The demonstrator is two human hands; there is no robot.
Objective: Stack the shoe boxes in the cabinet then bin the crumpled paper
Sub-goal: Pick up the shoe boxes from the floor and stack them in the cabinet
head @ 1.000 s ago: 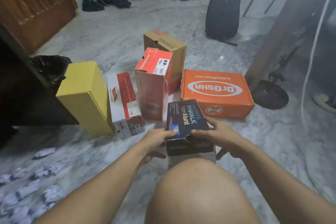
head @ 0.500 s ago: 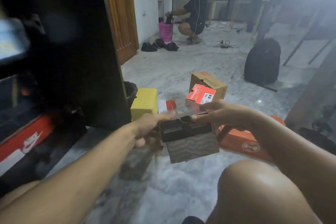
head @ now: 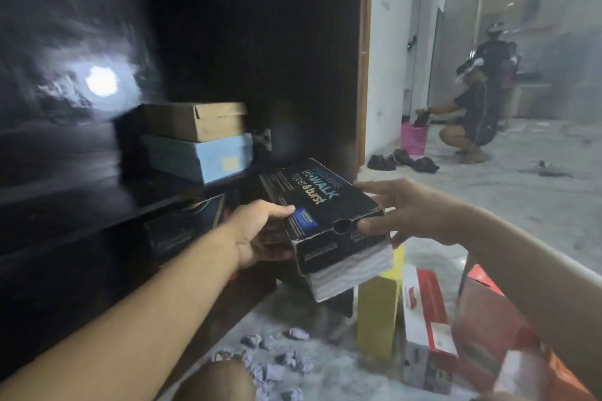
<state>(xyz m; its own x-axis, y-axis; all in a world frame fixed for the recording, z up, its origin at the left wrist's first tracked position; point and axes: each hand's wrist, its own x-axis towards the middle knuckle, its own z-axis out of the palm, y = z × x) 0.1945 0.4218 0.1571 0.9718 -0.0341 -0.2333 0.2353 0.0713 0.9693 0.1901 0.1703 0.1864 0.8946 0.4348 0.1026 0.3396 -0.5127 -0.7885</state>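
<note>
Both hands, the left hand point(head: 260, 231) and the right hand point(head: 407, 212), clasp the black Skechers shoe box point(head: 325, 212) mid-frame before the dark cabinet point(head: 228, 42). Stacking is underway; next, probably slide it onto a shelf near the cardboard box point(head: 198, 120).

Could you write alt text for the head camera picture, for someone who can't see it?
Two hands, left hand and right hand, hold a black shoe box toward a dark cabinet where a brown box sits on a blue box. More boxes and crumpled paper lie on the floor.
</note>
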